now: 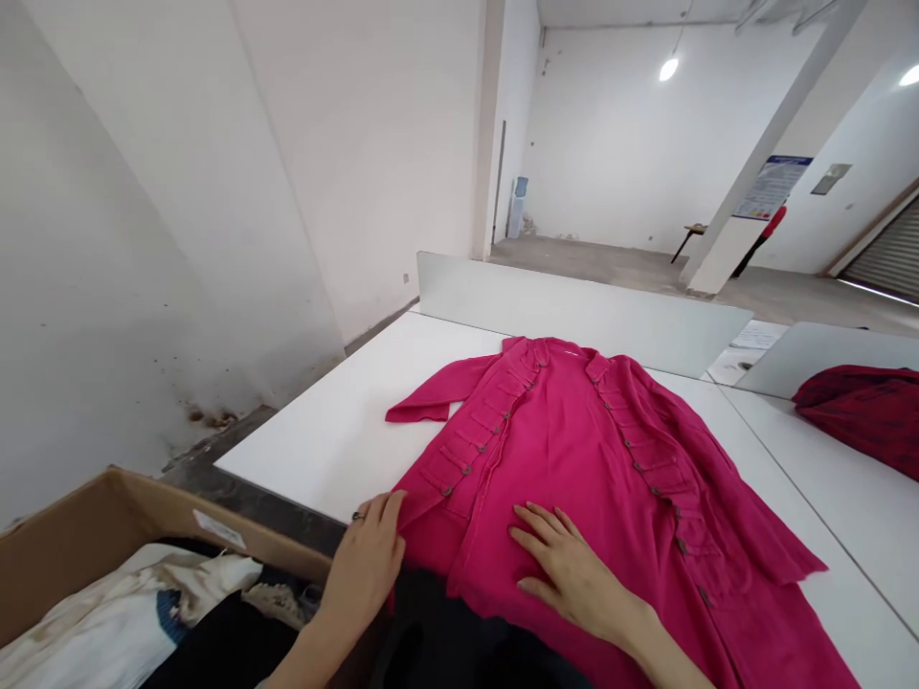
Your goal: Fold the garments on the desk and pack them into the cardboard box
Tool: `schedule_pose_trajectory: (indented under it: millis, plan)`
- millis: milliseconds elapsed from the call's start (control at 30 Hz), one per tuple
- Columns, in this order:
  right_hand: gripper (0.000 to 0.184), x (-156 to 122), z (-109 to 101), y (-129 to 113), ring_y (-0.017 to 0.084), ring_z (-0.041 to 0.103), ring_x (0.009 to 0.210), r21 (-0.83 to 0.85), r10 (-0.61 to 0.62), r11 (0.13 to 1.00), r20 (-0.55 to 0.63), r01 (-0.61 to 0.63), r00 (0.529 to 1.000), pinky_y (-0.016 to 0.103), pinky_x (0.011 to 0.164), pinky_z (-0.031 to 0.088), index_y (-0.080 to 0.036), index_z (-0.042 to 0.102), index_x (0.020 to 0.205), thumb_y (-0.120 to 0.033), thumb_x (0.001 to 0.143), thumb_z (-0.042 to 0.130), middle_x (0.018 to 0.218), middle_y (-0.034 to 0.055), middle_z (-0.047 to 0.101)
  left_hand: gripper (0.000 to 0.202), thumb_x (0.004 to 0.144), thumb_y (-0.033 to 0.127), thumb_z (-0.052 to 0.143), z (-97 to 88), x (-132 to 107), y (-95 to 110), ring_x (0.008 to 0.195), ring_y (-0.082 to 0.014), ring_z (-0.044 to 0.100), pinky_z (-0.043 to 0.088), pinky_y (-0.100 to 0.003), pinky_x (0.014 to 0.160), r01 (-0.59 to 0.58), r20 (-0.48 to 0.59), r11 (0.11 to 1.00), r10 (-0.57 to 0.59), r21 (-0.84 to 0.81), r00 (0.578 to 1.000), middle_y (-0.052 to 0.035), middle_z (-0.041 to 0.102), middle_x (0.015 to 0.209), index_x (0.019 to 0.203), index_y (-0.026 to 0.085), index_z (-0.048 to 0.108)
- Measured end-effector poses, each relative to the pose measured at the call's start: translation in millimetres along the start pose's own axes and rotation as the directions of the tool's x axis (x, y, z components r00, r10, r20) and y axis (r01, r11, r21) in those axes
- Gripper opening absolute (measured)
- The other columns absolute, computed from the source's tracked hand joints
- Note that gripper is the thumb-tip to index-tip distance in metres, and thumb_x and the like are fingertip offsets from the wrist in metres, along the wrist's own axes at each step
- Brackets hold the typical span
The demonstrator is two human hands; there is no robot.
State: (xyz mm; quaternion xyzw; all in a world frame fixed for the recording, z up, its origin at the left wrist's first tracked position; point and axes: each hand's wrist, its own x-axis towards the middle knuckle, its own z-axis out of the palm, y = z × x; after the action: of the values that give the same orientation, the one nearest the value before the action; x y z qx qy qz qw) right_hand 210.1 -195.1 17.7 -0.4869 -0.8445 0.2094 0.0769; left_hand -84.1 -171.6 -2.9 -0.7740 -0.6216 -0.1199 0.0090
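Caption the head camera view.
Left hand and right hand rest on a magenta frog-buttoned coat on a white table beside a cardboard box.

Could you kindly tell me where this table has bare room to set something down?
Bare white tabletop shows between the pink button-front garment and the cardboard box, and between that garment and the dark red cloth. It is crowded near the left hand and right hand.

2 hands (365,565) (574,572), 1 pink coat (567,450), 1 red garmt (865,416), 1 cardbd box (93,541)
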Motion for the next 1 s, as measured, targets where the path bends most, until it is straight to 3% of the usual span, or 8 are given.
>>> schedule_pose_trajectory:
  millis: [167,233,367,433,600,733,867,1000]
  plan:
    - [0.041,31,-19,28,0.024,0.053,0.117,0.405,0.101,0.914,-0.206,-0.009,0.973,0.043,0.104,0.039,-0.018,0.062,0.116,-0.045,0.087,0.051,0.124,0.0121,0.059,0.037,0.091,0.019,0.025,-17.8,8,-12,0.085,-0.0210,0.063,0.050,-0.035,0.076,0.073,0.046,0.981,-0.066,-0.182,0.997,-0.0099,0.062,0.104,0.109,0.017,0.057]
    - [0.036,56,-29,46,0.024,0.061,0.105,0.683,0.252,0.730,-0.243,-0.019,0.937,0.044,0.097,0.045,-0.016,0.064,0.108,-0.042,0.086,0.053,0.113,0.0129,0.065,0.037,0.092,0.026,0.025,-25.7,13,-8,0.086,-0.0205,0.064,0.051,-0.034,0.078,0.046,-0.002,0.942,-0.050,-0.331,0.999,-0.0096,0.064,0.101,0.109,0.017,0.056]
    - [0.020,114,-52,79,0.019,0.067,0.092,0.987,0.441,0.159,-0.069,-0.002,0.895,0.034,0.092,0.050,-0.012,0.061,0.096,-0.027,0.088,0.050,0.102,0.0143,0.068,0.037,0.093,0.036,0.027,-47.9,23,21,0.086,-0.0203,0.064,0.051,-0.032,0.077,-0.013,-0.068,0.867,-0.024,-0.498,0.997,-0.0084,0.067,0.096,0.104,0.019,0.058]
    - [0.017,139,-61,89,0.017,0.068,0.090,0.997,0.467,0.065,0.009,-0.044,0.884,0.030,0.092,0.051,-0.010,0.058,0.094,-0.022,0.090,0.046,0.096,0.0154,0.068,0.037,0.093,0.037,0.028,-58.7,27,35,0.084,-0.0200,0.064,0.050,-0.030,0.074,-0.033,-0.046,0.837,0.009,-0.546,0.999,-0.0081,0.067,0.095,0.103,0.019,0.058]
    - [0.035,184,-69,97,0.018,0.070,0.080,0.978,0.494,0.136,0.072,-0.158,0.867,0.032,0.081,0.056,-0.005,0.038,0.125,-0.020,0.094,0.039,0.079,0.0136,0.069,0.038,0.093,0.043,0.031,-73.4,33,40,0.081,-0.0185,0.063,0.049,-0.026,0.073,0.004,0.014,0.763,0.007,-0.646,1.000,-0.0068,0.067,0.092,0.102,0.019,0.060]
    - [0.056,211,-74,105,0.015,0.069,0.073,0.930,0.541,0.302,0.014,-0.210,0.841,0.031,0.075,0.056,-0.018,0.013,0.144,-0.021,0.094,0.039,0.077,0.0051,0.068,0.042,0.090,0.052,0.037,-76.9,40,20,0.076,-0.0175,0.062,0.050,-0.023,0.068,0.175,0.159,0.622,-0.081,-0.764,0.984,-0.0042,0.068,0.091,0.107,0.020,0.058]
    - [0.050,231,-83,126,0.017,0.067,0.064,0.798,0.599,0.514,-0.069,-0.316,0.798,0.033,0.073,0.055,-0.018,0.037,0.137,-0.020,0.088,0.049,0.068,0.0030,0.067,0.046,0.086,0.055,0.045,-75.4,47,-1,0.095,-0.0198,0.061,0.051,-0.023,0.080,0.296,0.246,0.426,-0.169,-0.855,0.954,-0.0045,0.066,0.105,0.114,0.020,0.057]
    - [0.045,240,-87,146,0.021,0.068,0.070,0.648,0.626,0.645,-0.146,-0.404,0.766,0.033,0.080,0.051,-0.013,0.055,0.124,-0.017,0.079,0.057,0.062,0.0039,0.066,0.045,0.086,0.053,0.048,-68.1,52,-15,0.106,-0.0200,0.058,0.047,-0.024,0.092,0.316,0.244,0.381,-0.225,-0.869,0.943,-0.0030,0.066,0.111,0.116,0.022,0.058]
